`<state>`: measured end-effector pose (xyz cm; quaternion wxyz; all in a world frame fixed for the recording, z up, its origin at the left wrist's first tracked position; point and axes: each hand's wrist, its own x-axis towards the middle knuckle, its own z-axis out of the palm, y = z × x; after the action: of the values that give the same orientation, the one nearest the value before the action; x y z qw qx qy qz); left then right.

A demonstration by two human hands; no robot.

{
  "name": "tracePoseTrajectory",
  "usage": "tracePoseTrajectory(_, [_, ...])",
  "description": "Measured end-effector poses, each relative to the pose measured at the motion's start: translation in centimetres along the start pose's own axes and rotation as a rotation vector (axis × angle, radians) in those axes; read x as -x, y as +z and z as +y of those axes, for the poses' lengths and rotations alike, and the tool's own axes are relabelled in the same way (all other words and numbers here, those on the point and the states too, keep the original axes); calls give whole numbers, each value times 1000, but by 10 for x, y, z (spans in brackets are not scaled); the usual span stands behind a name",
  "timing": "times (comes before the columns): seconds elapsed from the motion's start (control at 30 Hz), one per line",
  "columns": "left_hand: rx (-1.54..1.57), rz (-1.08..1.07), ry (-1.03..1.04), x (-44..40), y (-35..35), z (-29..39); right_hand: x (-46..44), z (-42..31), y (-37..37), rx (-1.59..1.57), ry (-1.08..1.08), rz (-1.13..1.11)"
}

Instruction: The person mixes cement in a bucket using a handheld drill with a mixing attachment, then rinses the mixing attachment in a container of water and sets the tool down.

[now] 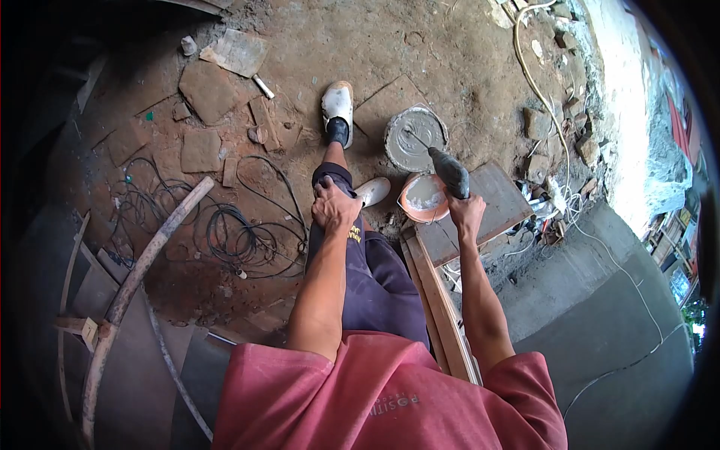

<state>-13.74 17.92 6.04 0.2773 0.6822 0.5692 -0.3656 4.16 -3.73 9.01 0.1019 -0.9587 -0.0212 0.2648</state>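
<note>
My right hand (pixel 468 214) is closed around the grip of a dark power drill (pixel 450 172). From the drill a thin mixing rod (pixel 418 138) runs down into wet grey mortar (pixel 409 150) in a round bucket (pixel 387 142). Swirl marks show on the mortar's surface. Beside that bucket, nearest my right hand, stands an orange bucket (pixel 406 202) with whitish-grey material inside. My left hand (pixel 335 206) rests on my bent knee, its fingers spread over the dark trouser leg (pixel 330 173), with no tool in it.
A board (pixel 491 206) lies right of the buckets, with long wooden planks (pixel 439 315) beside my leg. Black cable (pixel 229 232) lies coiled at left near a curved pole (pixel 124 300). Broken slabs (pixel 206 91) and rubble (pixel 537 124) lie about. A pale hose (pixel 536 82) runs along the right.
</note>
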Motion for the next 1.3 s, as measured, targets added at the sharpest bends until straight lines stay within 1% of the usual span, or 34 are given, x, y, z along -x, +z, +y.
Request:
tracePoseTrajectory(0.17, [4, -24, -14, -4, -1, -2, -3, 5, -4, 77, -14, -56])
tracePoseTrajectory(0.3, [13, -29, -15, -2, -1, -1, -3, 15, -2, 62, -54, -46])
tracePoseTrajectory(0.37, [10, -15, -11, -2, 1, -3, 0, 14, -7, 52, -11, -75])
tracePoseTrajectory(0.43, [8, 3, -3, -3, 2, -2, 1, 17, -6, 58, -16, -63])
tracePoseTrajectory(0.6, [3, -46, -18, -2, -3, 0, 6, 26, -1, 51, -33, -47])
tracePoseTrajectory(0.7, [0, -19, 0, -1, -2, -1, 8, 27, -3, 59, -26, -33])
tracePoseTrajectory(0.87, [-1, -34, 3, 0, -6, 2, 11, 29, -4, 58, 24, -56])
tracePoseTrajectory(1.03, [-7, -42, 1, -1, -5, 0, 11, 37, 0, 38, 8, -34])
tracePoseTrajectory(1.17, [-15, -36, 12, -4, -2, -2, 18, 36, -10, 19, -29, -33])
tracePoseTrajectory(1.3, [-17, -31, 19, 2, -1, -4, 51, 34, -47, -40, -10, 28])
